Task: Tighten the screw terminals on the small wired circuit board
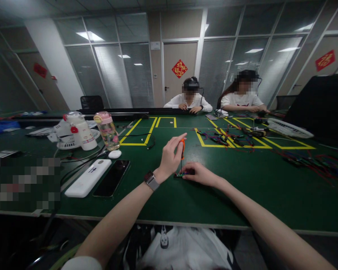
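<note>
My left hand [171, 153], with a watch on the wrist, is closed around the handle of a small orange-and-black screwdriver [183, 154]. The screwdriver stands upright, its thin shaft pointing down at a small dark part with green bits [178, 175] that lies on the green table. From the right, my right hand [199, 174] pinches this part against the tabletop with its fingertips. The part's exact kind is too small to make out, and the fingers cover some of it.
Left of my hands lie a black phone [112, 178], a white power bank [88, 178] and a pink-lidded bottle [106, 131]. Bundles of coloured wires [312, 163] spread over the right side, near yellow tape outlines [214, 145]. Two people [189, 99] sit across the table.
</note>
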Motion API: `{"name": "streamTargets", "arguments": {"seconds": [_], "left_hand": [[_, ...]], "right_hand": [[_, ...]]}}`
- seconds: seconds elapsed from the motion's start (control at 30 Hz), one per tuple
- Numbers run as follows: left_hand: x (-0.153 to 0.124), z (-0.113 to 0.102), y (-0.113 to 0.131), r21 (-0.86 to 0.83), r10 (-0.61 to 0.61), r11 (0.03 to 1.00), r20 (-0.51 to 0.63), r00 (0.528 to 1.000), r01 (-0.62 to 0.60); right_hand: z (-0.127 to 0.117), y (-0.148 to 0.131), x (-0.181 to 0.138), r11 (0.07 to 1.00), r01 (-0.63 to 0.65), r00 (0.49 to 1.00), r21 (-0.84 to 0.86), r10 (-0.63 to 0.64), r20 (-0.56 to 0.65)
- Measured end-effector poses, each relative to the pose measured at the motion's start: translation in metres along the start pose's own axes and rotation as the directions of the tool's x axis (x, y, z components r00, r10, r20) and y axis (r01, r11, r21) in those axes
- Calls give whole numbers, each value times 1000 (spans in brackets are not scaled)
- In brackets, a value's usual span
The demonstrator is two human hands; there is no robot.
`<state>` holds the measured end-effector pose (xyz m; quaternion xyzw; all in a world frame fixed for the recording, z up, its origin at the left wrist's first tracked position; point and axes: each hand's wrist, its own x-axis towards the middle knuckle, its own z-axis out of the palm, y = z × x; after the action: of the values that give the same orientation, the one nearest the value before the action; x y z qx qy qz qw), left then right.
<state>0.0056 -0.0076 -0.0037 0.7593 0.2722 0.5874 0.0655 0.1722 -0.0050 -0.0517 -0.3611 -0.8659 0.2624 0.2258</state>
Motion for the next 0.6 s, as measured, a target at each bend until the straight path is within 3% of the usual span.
{"name": "streamTargets", "arguments": {"seconds": [0.23, 0.43, 0.6], "left_hand": [[1, -2, 4, 109, 43, 993, -67, 997, -36], [0, -2, 3, 28, 25, 999, 3, 1000, -25], [1, -1, 3, 29, 31, 999, -26, 999, -30]], "right_hand": [[0, 0, 0, 1000, -1, 1000, 1, 1, -4], [1, 2, 0, 1000, 4, 1000, -4, -4, -11], [0, 1, 0, 1000, 6, 1000, -4, -6, -2]]}}
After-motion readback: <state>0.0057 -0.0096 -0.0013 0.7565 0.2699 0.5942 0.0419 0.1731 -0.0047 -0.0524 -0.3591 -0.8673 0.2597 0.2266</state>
